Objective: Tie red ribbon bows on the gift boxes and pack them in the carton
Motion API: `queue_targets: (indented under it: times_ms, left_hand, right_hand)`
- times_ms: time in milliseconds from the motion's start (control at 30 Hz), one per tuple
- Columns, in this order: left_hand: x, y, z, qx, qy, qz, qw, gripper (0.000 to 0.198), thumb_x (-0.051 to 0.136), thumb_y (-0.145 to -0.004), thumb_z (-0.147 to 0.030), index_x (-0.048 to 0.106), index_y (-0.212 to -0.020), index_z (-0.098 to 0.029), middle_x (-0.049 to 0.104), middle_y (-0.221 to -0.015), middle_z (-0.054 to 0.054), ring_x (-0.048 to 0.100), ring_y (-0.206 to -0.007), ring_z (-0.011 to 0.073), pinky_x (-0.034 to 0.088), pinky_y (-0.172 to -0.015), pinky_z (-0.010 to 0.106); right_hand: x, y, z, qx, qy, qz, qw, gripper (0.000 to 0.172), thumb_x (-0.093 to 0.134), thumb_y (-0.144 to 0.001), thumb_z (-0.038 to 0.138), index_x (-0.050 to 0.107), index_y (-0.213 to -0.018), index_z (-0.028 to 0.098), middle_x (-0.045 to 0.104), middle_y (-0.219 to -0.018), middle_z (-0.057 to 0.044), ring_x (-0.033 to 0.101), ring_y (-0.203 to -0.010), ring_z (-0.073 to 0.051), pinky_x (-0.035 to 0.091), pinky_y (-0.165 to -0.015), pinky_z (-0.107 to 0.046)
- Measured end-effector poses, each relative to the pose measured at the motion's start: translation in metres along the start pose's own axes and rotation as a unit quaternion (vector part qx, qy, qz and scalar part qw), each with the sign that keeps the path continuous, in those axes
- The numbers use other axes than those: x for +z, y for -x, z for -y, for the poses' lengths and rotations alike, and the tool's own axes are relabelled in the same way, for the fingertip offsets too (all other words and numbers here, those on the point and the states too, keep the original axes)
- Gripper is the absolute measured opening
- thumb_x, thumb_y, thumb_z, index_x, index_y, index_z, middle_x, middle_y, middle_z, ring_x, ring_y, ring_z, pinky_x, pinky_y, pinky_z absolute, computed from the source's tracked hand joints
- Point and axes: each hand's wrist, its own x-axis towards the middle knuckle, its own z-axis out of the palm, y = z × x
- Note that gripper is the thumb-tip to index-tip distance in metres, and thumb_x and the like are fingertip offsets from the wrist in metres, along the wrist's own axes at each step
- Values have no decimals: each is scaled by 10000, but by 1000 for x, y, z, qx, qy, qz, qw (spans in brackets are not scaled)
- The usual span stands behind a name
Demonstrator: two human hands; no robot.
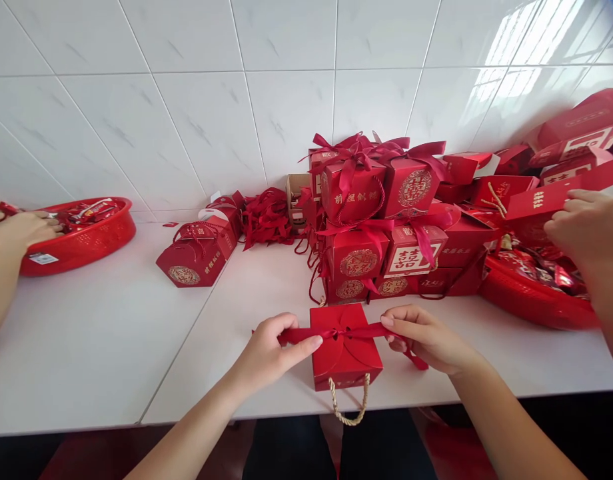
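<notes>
Pinching ribbon [369,331], left hand [274,347] and right hand [429,339] apart, closed box [349,363] between, basins [91,250] holding wrapped packets [92,211]

Table [86,347] was white. Box [346,363] by its front edge showed a plain red top; ribbon [306,335] crimson, rope handle [350,422] cream, twisted. Stacked boxes [356,240] toward the back edge were red, some with round gold medallions [359,263]. Wall tiles [291,100] were white, grey-streaked.

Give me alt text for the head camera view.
A person's left hand and right hand hold a red ribbon across a red box on a white table. Stacked red boxes stand behind; other people's hands show at both sides.
</notes>
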Motion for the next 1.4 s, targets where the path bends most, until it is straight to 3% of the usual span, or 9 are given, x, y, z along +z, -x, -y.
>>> queue_targets:
  times_ms: [133, 267, 367, 633, 733, 900, 1100, 1267, 1400]
  left_hand:
    - [-1, 5, -21, 121, -19, -70, 990, 348, 639, -805, -382, 465, -1070, -240, 557, -1125, 57, 544, -1072, 226, 452, -887, 358]
    - [18, 0, -51, 228, -91, -73, 967, 402, 690, -766, -331, 449, -1074, -236, 587, -1060, 61, 589, -995, 231, 482, -878, 384]
    - [34, -11, -61, 297, -158, -164, 927, 361, 647, -791, -245, 438, -1084, -216, 593, -1052, 85, 582, -1011, 253, 467, -892, 422]
    - [38, -20, -53, 294, -138, -294, 899, 344, 573, -765, -188, 420, -1071, -216, 573, -1026, 79, 578, -975, 243, 467, -861, 410]
    - [38, -16, -56, 289, -134, -275, 907, 309, 558, -786, -202, 428, -1067, -201, 573, -1030, 87, 567, -976, 239, 457, -874, 413]
    - [23, -1, -56, 248, -97, -163, 950, 337, 545, -768, -184, 456, -1093, -196, 563, -1082, 93, 548, -1039, 243, 437, -931, 424]
    - [3, 8, -18, 101, -20, -87, 991, 176, 529, -839, -273, 481, -1002, -225, 557, -1054, 54, 527, -1024, 220, 425, -920, 388]
    - [13, 0, -2, 4, 134, 51, 990, 257, 468, -909, -459, 473, -845, -210, 525, -835, -11, 513, -803, 153, 420, -737, 283]
    - [12, 0, -9, -21, 197, 89, 976, 309, 542, -866, -442, 477, -707, -185, 456, -662, -45, 444, -649, 116, 364, -636, 241]
  right_hand:
    - [3, 10, 15, -52, -77, 38, 995, 348, 692, -800, 460, 593, -663, 157, 522, -571, 11, 497, -553, -114, 391, -544, -255]
    - [12, 13, 32, -101, -68, 50, 991, 270, 662, -855, 385, 674, -746, 139, 604, -629, -14, 553, -590, -107, 456, -579, -234]
    - [18, 14, 40, -128, -38, 62, 989, 240, 641, -880, 362, 697, -825, 135, 640, -693, -29, 576, -633, -106, 479, -595, -225]
    - [27, 10, 35, -124, 135, -43, 982, 322, 653, -841, 449, 712, -915, 141, 551, -618, 9, 469, -540, -89, 428, -486, -210]
    - [38, -2, 29, -152, 164, -44, 974, 373, 634, -857, 434, 680, -1109, 163, 552, -639, 20, 498, -576, -101, 448, -541, -222]
    - [54, -12, 23, -248, 200, -51, 947, 248, 563, -916, 357, 708, -850, 167, 641, -828, -45, 594, -771, -147, 502, -736, -283]
    - [49, -10, 17, -318, 228, -30, 920, 180, 502, -958, 254, 665, -941, 179, 686, -948, -74, 635, -886, -152, 507, -813, -278]
    - [47, -9, 23, -281, 258, 27, 924, 212, 467, -971, 269, 651, -925, 173, 708, -907, -58, 636, -802, -136, 505, -720, -233]
    - [58, -8, 23, -228, 228, -45, 946, 220, 493, -935, 293, 639, -828, 168, 702, -777, -37, 628, -693, -132, 490, -625, -213]
